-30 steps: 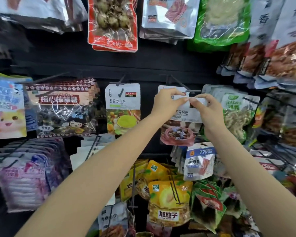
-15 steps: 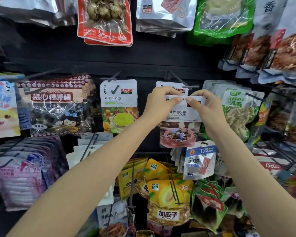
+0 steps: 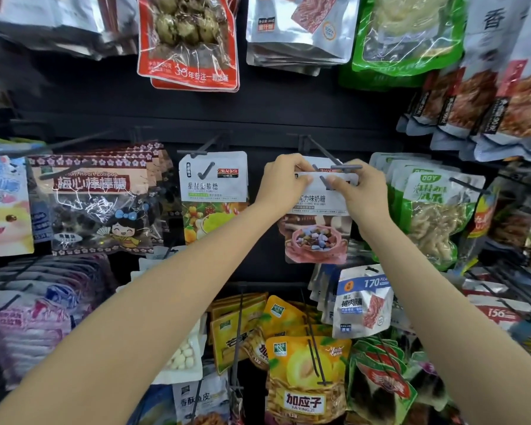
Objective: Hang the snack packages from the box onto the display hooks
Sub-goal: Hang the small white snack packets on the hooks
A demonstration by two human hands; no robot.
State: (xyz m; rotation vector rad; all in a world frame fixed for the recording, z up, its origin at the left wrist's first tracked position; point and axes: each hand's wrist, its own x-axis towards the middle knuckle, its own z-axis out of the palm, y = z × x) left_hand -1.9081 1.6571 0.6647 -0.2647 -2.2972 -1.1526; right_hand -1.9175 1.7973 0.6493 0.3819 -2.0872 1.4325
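A white candy package with a pink bowl picture hangs in front of a dark display hook in the middle row. My left hand pinches its top left corner. My right hand pinches its top right corner. The hook's tip pokes out just above the package's top edge, between my hands. A second, alike package sits behind it on the same hook. The box is out of view.
A white star-candy bag hangs to the left, lollipop bags further left, green snack bags to the right. Yellow bags and a pork jerky bag hang below. More bags hang overhead.
Both hands stay pinched on the package's top corners at the hook. The hook's tip now shows in front of the package's top edge. The view has shifted slightly.
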